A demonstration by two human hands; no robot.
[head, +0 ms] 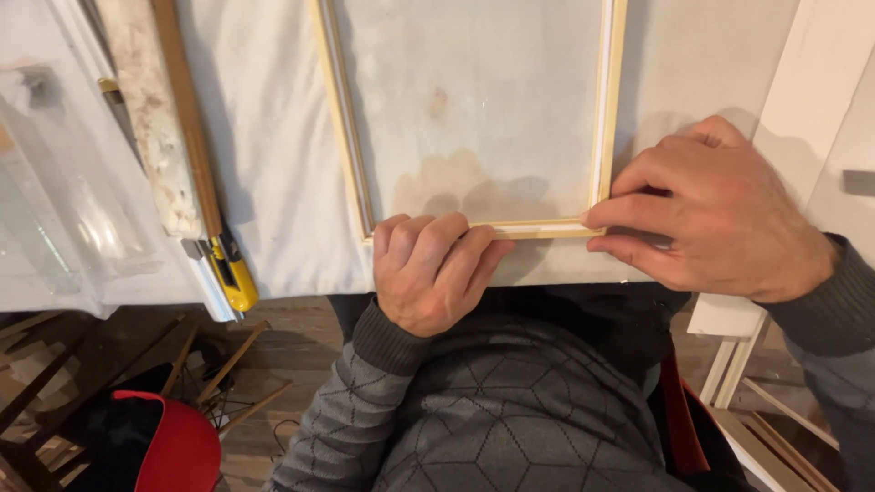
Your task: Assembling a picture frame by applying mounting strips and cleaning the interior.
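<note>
Two hands press on a pale wooden frame (474, 118) that lies flat on a stained white cloth (264, 137) over the table, its near rail running along the table's front edge. The left hand (433, 269) is curled over the near rail close to the frame's left corner, fingers (428, 232) clenched down on the wood. The right hand (720, 214) pinches the frame's near right corner between thumb and forefinger, its other fingers bent above the right rail. Well to the left, a yellow knife (228, 269) lies at the table edge, just beside a long wooden strip (187, 114) and a stained white slat (150, 118). Below on the floor sits a red cap (178, 446), with loose wooden sticks (232, 374) near it
</note>
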